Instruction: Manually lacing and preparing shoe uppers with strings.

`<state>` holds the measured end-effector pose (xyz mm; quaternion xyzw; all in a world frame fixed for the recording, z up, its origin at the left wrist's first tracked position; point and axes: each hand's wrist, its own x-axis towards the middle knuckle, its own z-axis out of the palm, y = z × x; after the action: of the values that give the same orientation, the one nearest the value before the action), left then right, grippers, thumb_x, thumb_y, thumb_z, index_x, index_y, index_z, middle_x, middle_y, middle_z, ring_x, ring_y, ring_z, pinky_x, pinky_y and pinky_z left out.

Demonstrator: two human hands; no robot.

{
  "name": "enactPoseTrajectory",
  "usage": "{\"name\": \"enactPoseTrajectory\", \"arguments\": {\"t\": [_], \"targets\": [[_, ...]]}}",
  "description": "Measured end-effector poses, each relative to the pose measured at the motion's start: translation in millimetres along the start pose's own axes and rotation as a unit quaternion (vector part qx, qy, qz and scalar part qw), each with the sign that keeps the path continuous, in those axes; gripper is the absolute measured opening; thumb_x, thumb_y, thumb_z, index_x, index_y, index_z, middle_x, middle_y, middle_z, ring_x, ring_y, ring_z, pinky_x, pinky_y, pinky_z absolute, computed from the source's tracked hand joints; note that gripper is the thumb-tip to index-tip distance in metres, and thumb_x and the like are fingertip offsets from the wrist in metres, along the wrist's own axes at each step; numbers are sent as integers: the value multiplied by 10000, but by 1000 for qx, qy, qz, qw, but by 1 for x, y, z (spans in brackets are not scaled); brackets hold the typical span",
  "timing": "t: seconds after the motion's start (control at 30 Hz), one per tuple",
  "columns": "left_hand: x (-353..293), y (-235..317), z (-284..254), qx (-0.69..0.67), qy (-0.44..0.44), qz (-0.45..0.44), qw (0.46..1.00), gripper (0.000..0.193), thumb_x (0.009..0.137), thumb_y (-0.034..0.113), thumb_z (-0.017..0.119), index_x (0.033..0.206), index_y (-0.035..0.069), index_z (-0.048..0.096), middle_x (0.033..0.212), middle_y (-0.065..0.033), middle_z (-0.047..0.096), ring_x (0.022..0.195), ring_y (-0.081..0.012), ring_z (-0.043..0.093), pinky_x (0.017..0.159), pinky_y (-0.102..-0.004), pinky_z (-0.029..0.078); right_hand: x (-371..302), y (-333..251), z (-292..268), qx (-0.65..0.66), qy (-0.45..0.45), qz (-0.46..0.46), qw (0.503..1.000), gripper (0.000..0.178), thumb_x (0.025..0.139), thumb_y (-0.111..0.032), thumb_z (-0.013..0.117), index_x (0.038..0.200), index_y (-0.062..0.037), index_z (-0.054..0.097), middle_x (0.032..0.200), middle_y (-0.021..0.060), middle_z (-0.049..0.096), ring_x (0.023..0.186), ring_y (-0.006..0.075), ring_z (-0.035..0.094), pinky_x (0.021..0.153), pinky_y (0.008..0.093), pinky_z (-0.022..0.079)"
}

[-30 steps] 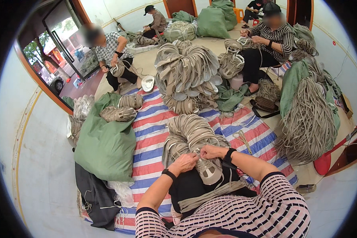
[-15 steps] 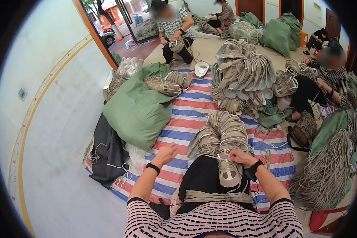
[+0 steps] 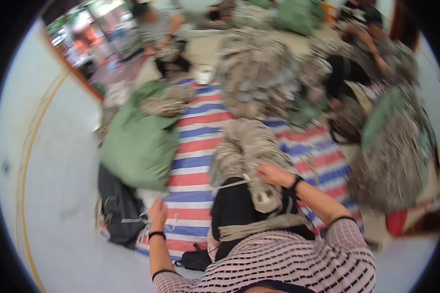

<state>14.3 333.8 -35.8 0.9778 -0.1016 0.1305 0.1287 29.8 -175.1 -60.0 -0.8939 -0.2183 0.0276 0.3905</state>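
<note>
A pale shoelace (image 3: 205, 189) runs in a nearly straight line between my two hands, over the striped sheet and my black-trousered thigh. Its left part is drawn far out to the side in the closed fingers of my left hand (image 3: 157, 214). My right hand (image 3: 275, 174), fingers closed too, grips the lace just above a beige shoe upper (image 3: 265, 199) on my lap. From that upper a long row of nested beige shoe uppers (image 3: 249, 136) stretches forward off my knees. A bundle of beige laces (image 3: 259, 227) lies across my waist. Motion blur hides the exact finger grip.
A full green sack (image 3: 139, 141) and a dark cloth (image 3: 115, 205) lie to the left. Ahead rises a tall pile of shoe uppers (image 3: 256, 63). At right hangs a thick bunch of laces (image 3: 393, 156). Other people sit working farther off.
My left hand has swung outward to the left and nearer, drawing the lace long. My right hand has lifted slightly off the upper. The whole view has shifted and blurred.
</note>
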Motion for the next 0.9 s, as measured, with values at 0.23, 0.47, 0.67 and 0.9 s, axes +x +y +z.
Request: {"name": "enactPoseTrajectory", "arguments": {"t": [0.23, 0.47, 0.67, 0.9], "targets": [[-38, 8, 12, -6, -66, -41, 997, 82, 800, 104, 471, 799, 34, 513, 793, -157, 513, 721, -370, 519, 617, -441, 414, -3, -44, -4, -56, 32, -100, 993, 110, 677, -147, 598, 769, -146, 659, 829, 86, 511, 841, 296, 516, 708, 404, 411], [-89, 18, 48, -126, -392, -117, 904, 276, 829, 250, 457, 859, 0, 572, 830, -231, 596, 840, -406, 573, 710, -451, 444, -27, -106, -12, -207, 49, -171, 962, 84, 704, -204, 617, 765, -149, 634, 872, 10, 501, 889, 199, 473, 780, 359, 355], [-18, 93, 46, -52, -267, 104, 957, 179, 850, 177, 512, 952, 44, 576, 889, -173, 590, 857, -353, 569, 727, -430, 457, -76, -155, -30, -76, -87, -151, 982, 103, 737, -161, 611, 837, -141, 626, 888, 13, 518, 882, 189, 504, 765, 330, 364], [80, 258, 56, -314, -119, 216, 917, 255, 754, 34, 589, 1008, 41, 570, 936, -133, 549, 933, -314, 522, 794, -365, 431, -122, -176, -75, 108, -117, -32, 987, 116, 815, -152, 560, 849, -66, 631, 811, 60, 561, 799, 236, 545, 719, 344, 410]]}}
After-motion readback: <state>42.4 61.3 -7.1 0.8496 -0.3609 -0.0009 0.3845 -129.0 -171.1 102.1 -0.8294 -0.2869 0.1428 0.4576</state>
